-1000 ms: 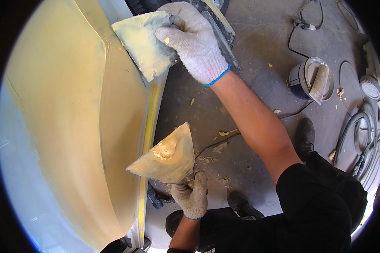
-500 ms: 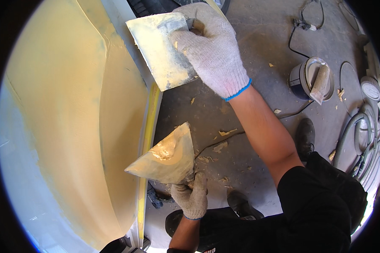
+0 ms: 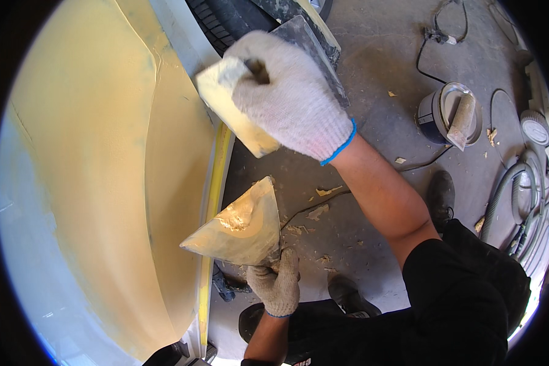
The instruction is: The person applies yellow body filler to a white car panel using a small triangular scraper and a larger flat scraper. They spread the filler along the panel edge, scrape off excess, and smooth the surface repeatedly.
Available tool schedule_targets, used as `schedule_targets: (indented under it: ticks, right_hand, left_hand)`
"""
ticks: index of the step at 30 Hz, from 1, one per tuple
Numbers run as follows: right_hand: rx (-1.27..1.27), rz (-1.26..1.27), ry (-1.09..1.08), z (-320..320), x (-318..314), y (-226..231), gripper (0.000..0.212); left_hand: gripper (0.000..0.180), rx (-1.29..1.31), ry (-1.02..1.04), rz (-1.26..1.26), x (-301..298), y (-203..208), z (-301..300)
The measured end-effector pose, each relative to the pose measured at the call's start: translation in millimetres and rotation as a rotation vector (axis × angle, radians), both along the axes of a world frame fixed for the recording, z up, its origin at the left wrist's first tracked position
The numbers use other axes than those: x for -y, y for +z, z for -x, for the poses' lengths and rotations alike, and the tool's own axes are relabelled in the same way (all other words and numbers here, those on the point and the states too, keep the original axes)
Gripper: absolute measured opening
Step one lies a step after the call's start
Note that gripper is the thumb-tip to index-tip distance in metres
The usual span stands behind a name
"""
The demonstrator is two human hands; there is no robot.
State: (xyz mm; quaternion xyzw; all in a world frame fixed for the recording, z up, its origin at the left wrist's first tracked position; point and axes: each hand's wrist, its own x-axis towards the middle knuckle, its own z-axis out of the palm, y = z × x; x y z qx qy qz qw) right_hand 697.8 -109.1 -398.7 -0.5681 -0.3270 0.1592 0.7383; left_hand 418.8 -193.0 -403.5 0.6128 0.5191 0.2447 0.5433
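My right hand (image 3: 287, 97), in a white knit glove with a blue cuff, is closed on a putty spreader (image 3: 222, 100) smeared pale yellow. The spreader is tilted, close to the edge of a vehicle panel (image 3: 97, 171) coated in yellow putty. A dark grey flat piece (image 3: 311, 52) shows behind that hand; I cannot tell whether it belongs to the spreader. Lower down, my gloved left hand (image 3: 277, 283) grips a roughly triangular putty plate (image 3: 250, 241) by its lower corner. A wet yellow mound of putty (image 3: 241, 213) lies on the plate, away from the spreader.
Yellow tape (image 3: 216, 177) runs along the panel's edge, with a tire (image 3: 219, 24) beyond. To the right stands a tin (image 3: 430, 116) with a scraper (image 3: 462, 119) on its lid. Cables, a grey hose (image 3: 503, 195) and dried putty flakes (image 3: 329, 191) lie on the concrete floor.
My right hand has come slightly down, and its spreader has turned so less of its face shows. The grey piece behind it has come into view. My left hand and plate have stayed put.
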Motion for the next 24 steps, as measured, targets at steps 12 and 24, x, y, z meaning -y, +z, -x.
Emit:
schedule_targets:
  ticks: [12, 24]
  right_hand:
    - [-0.176, -0.077, 0.247, 17, 103, 4, 0.028]
    - [-0.193, 0.14, 0.261, 6, 139, -24, 0.029]
  left_hand:
    - [0.013, -0.14, -0.209, 0.001, -30, -2, -2]
    - [0.027, -0.223, -0.522, 0.196, -31, 2, -21]
